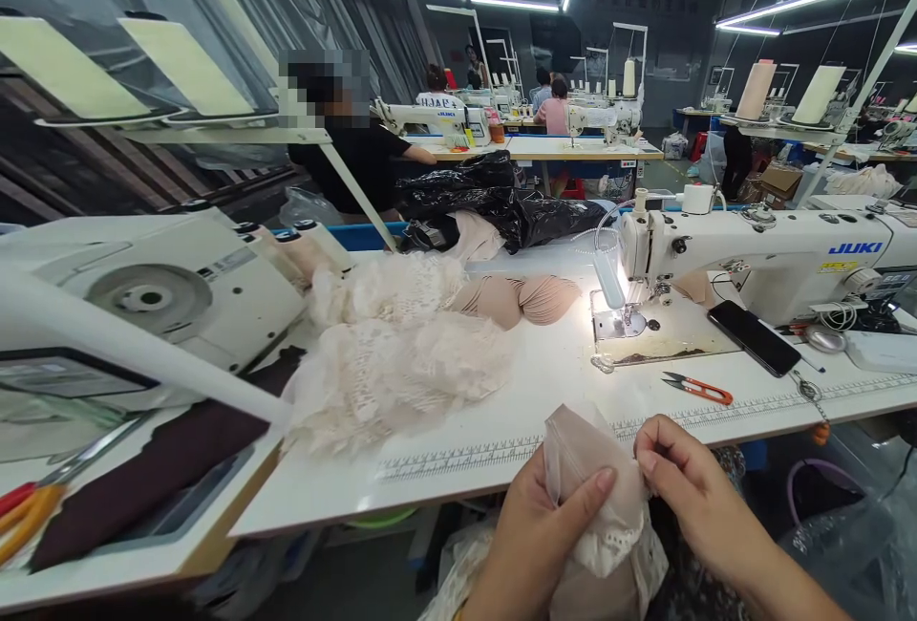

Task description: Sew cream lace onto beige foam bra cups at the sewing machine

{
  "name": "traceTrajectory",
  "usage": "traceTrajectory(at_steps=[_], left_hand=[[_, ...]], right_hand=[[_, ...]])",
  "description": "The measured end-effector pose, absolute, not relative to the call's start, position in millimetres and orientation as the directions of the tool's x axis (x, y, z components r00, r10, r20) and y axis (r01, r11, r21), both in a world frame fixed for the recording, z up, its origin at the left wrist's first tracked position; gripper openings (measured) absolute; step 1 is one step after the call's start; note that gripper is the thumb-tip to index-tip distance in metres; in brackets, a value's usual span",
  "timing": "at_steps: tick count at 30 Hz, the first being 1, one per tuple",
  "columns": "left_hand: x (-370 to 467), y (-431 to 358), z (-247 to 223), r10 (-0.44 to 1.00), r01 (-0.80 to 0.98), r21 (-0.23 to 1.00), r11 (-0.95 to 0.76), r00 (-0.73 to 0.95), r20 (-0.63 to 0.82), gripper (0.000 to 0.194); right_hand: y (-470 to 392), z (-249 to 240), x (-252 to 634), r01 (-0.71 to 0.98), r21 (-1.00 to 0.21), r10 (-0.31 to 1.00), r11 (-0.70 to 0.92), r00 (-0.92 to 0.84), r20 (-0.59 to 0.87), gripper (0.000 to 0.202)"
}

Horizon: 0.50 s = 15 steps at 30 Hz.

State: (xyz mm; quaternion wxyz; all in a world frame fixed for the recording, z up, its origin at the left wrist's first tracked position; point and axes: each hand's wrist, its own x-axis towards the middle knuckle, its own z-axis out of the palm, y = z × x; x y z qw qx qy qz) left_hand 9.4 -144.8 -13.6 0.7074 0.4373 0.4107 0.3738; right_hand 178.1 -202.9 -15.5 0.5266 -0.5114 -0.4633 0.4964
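My left hand [534,530] is closed round a beige bra cup [598,468] with lace-edged fabric, its thumb pressed across the front. The piece is held up at the table's front edge, and more of its lace and beige cloth hangs below. My right hand [692,482] is closed in a pinch at the right edge of the cup; whatever lies between thumb and forefinger is too small to make out. Beyond the hands, orange thread snips [698,388] lie on the white sewing table [544,382] beside a printed ruler strip [458,457].
A JUKI sewing machine [774,248] with its lamp lit stands at the right, near a black phone [754,338]. Cream lace pieces [401,363] and pleated beige cups [520,301] lie left of it. Another machine [158,296] stands left. Co-workers sit further back.
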Motion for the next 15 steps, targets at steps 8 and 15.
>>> traceTrajectory(at_steps=[8,15], left_hand=[[11.1,-148.4,2.1,0.917,-0.162,0.937,0.309,0.310,-0.249,0.049],[7.0,-143.6,-9.3,0.874,-0.118,0.941,0.318,0.421,-0.242,0.055]], right_hand=[[-209.6,-16.0,186.1,0.094,-0.988,0.981,0.125,0.138,0.138,0.025],[-204.3,-16.9,174.1,0.540,-0.766,0.887,0.348,0.073,0.455,0.017]])
